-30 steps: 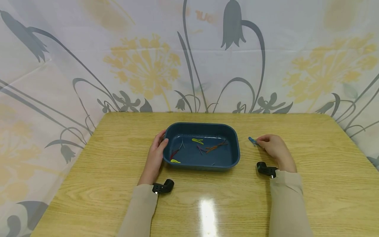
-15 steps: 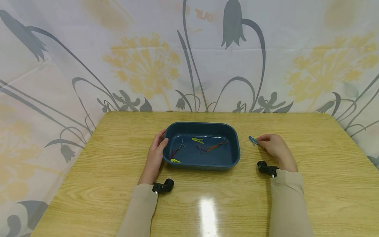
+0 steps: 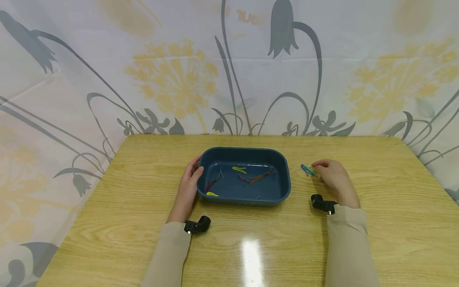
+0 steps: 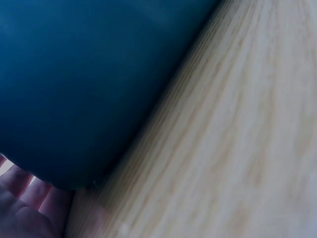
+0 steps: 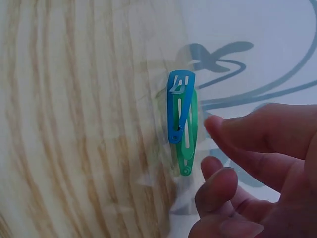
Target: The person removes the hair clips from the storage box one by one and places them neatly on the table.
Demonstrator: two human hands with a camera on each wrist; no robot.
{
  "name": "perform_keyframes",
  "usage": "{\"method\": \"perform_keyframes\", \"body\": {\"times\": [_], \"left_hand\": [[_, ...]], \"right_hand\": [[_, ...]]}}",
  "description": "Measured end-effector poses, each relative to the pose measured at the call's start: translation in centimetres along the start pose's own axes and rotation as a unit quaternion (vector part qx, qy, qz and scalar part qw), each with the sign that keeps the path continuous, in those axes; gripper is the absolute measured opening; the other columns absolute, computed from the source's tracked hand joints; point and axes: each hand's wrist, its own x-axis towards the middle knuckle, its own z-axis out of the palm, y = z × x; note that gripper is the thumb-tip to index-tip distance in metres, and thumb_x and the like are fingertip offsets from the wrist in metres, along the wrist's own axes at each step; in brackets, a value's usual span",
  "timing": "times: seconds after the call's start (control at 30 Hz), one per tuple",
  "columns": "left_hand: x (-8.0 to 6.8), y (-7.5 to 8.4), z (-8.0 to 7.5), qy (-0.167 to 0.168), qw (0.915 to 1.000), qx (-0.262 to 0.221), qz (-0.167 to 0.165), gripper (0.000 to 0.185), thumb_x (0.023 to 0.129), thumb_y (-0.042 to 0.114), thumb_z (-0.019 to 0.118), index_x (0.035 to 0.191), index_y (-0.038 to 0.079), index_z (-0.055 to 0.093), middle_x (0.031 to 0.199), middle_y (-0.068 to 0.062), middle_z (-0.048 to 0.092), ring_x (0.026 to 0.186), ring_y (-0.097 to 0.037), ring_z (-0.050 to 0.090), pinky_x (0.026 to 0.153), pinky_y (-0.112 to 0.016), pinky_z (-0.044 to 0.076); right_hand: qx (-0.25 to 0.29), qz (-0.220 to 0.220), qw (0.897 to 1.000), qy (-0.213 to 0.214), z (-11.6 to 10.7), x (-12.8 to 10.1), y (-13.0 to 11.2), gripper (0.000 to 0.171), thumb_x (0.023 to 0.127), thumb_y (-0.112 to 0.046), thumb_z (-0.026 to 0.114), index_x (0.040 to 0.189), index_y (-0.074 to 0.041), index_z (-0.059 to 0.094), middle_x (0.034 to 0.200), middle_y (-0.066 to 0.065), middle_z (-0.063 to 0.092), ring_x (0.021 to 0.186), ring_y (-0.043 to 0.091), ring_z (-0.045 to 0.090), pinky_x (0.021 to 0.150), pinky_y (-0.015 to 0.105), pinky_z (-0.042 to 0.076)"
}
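My left hand (image 3: 187,184) grips the left end of a dark blue rectangular tray (image 3: 244,202), thumb at the rim. In the left wrist view, its fingers (image 4: 37,193) lie against the tray's outer wall. To the right of the tray, my right hand (image 3: 334,175) is beside a blue snap hair clip (image 5: 173,114) and a green snap hair clip (image 5: 193,119). A faint clear film, apparently a plastic bag (image 5: 148,148), surrounds the clips. Thumb and a finger meet near its edge and seem to pinch it; the forefinger stands apart. The actual contact is unclear.
Inside the tray lie yellow looped pieces (image 3: 239,170), a thin orange piece (image 3: 257,178), a purple one (image 3: 244,179) and a red one (image 3: 210,185). The wooden table (image 3: 251,231) meets a flower-patterned cloth (image 3: 172,91) at its far edge.
My right forefinger has lifted and spread away from the clips, so more of the green one shows. The clips keep nearly the same place. My left hand and the tray have not visibly moved.
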Motion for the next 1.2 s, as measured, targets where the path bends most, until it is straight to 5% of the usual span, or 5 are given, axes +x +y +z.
{"method": "perform_keyframes", "body": {"times": [0.17, 0.37, 0.7, 1.2], "left_hand": [[-0.5, 1.1, 0.2, -0.011, 0.9998, -0.007, -0.015, 0.040, 0.098, 0.027, 0.043, 0.138, 0.024, 0.039, 0.141, 0.004, 0.038, 0.132, -0.012, 0.031, 0.112, -0.036, 0.020], [-1.1, 2.2, 0.4, -0.016, 0.9997, -0.009, -0.019, 0.041, 0.098, 0.024, 0.042, 0.139, 0.019, 0.037, 0.143, 0.000, 0.036, 0.133, -0.015, 0.029, 0.112, -0.038, 0.019], [0.2, 0.0, 0.2, -0.001, 1.0000, 0.000, 0.001, 0.038, 0.097, 0.029, 0.044, 0.136, 0.026, 0.041, 0.139, 0.005, 0.040, 0.129, -0.012, 0.033, 0.110, -0.036, 0.023], [0.1, -0.1, 0.0, 0.000, 1.0000, 0.008, -0.002, 0.040, 0.097, 0.033, 0.045, 0.136, 0.027, 0.041, 0.139, 0.004, 0.040, 0.129, -0.012, 0.033, 0.110, -0.037, 0.023]], "right_hand": [[0.018, -0.015, 0.999, 0.028, 0.0, -0.1, -0.2, 0.049, 0.098, -0.033, 0.034, 0.130, 0.002, 0.045, 0.135, 0.024, 0.040, 0.112, 0.036, 0.041, 0.088, 0.047, 0.037], [0.041, -0.026, 0.998, 0.035, -0.2, -0.4, -0.7, 0.052, 0.097, -0.041, 0.035, 0.132, -0.004, 0.044, 0.124, 0.020, 0.048, 0.095, 0.033, 0.049, 0.075, 0.039, 0.043], [-0.008, -0.092, 0.995, 0.026, -0.5, -0.5, -2.5, 0.052, 0.096, -0.044, 0.036, 0.129, -0.005, 0.048, 0.118, 0.017, 0.055, 0.090, 0.030, 0.056, 0.071, 0.039, 0.048], [-0.033, -0.126, 0.991, 0.004, -0.3, -1.4, -5.6, 0.047, 0.097, -0.042, 0.035, 0.130, -0.011, 0.048, 0.117, 0.012, 0.058, 0.091, 0.028, 0.058, 0.071, 0.033, 0.045]]}}
